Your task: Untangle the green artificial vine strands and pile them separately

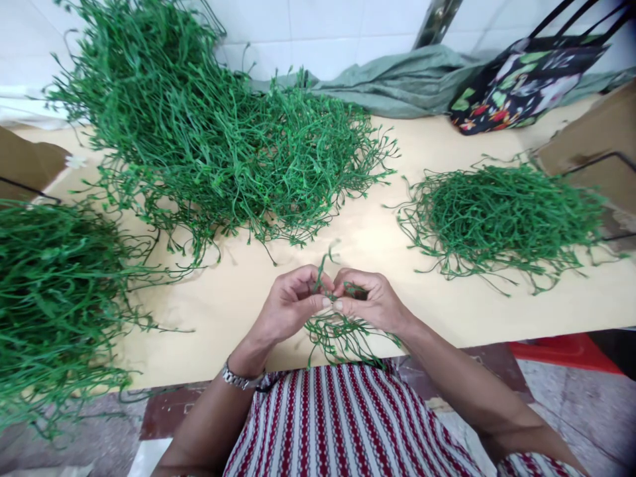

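Observation:
Near the table's front edge, my left hand and my right hand meet, thumbs and fingertips pinched on a thin green stem piece whose upper end sticks up between them. Some of the green strand also shows inside the curl of my right fingers. Just below both hands lies a small bunch of green stems at the edge. What exactly sits between the fingertips is too small to make out.
A large heap of green stems covers the back left. Other piles lie at the left and right. Behind are a grey-green cloth and a floral bag. Cardboard stands at the right.

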A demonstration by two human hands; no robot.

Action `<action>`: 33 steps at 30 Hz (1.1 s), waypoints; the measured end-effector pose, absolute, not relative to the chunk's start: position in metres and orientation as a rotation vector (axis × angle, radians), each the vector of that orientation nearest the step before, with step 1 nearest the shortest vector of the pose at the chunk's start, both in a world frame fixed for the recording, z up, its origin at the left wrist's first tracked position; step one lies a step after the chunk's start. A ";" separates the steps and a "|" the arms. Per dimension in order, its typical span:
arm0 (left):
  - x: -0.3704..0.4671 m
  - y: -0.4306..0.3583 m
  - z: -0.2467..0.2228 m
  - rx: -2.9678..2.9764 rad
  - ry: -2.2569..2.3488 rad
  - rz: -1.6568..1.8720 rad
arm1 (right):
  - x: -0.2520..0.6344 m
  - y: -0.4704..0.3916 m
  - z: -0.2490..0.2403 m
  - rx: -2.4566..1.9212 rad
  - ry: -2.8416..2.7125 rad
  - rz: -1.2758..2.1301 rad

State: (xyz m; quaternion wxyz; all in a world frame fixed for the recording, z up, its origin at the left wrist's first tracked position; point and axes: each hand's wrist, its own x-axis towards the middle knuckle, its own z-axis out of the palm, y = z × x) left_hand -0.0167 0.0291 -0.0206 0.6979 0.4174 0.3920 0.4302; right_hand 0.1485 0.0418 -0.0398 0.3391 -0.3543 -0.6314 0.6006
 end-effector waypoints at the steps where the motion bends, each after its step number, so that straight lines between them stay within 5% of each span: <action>1: -0.017 0.029 -0.020 0.950 0.883 0.945 | 0.149 0.042 -0.040 -0.929 -1.657 1.562; 11: -0.018 0.028 -0.019 1.131 0.952 0.826 | 0.157 0.044 -0.028 -0.810 -2.257 1.158; 19: -0.023 0.030 -0.019 1.023 0.804 0.800 | 0.166 0.048 -0.027 -0.656 -1.841 1.853; 25: -0.018 0.032 -0.026 0.835 0.880 1.005 | 0.156 0.048 -0.028 -1.008 -1.804 1.407; 33: -0.006 0.027 -0.027 0.758 1.095 1.231 | 0.140 0.043 -0.030 -1.039 -1.951 1.390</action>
